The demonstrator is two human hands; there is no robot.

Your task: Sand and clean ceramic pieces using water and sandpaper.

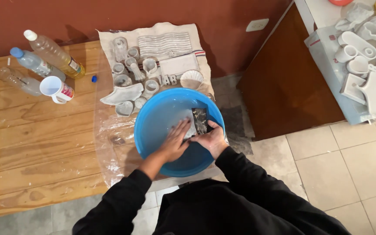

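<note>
Left hand [173, 143]: flat, fingers spread wide, palm pressed down inside the blue basin [153, 126]; grips nothing, fingertips touching the pale edge of the dark sheet [199, 120].
Right hand [213, 140]: closed on the near edge of the dark sheet, thumb on top, fingers curled under.
Dark sheet: rectangular, stiff-looking, grey-black with a whitish smear; long axis pointing away from the body, slightly tilted; just beyond both hands, inside the basin toward its right wall. Right hand nearer, already on it; left alongside to its left.
Blue basin: round, milky water at the bottom; landmark for the rest.
Plastic film [109, 139]: clear, crinkled, under the basin and out to its left.
White castings [131, 74]: hearts, rings, shell, small cups on a cloth just behind the basin.
Mug [55, 89]: white, well left of the basin, beside three plastic bottles [44, 56].
Wooden table [31, 143]: beneath the basin, stretching left.
More castings [366, 65]: on a surface far right of the basin.
</note>
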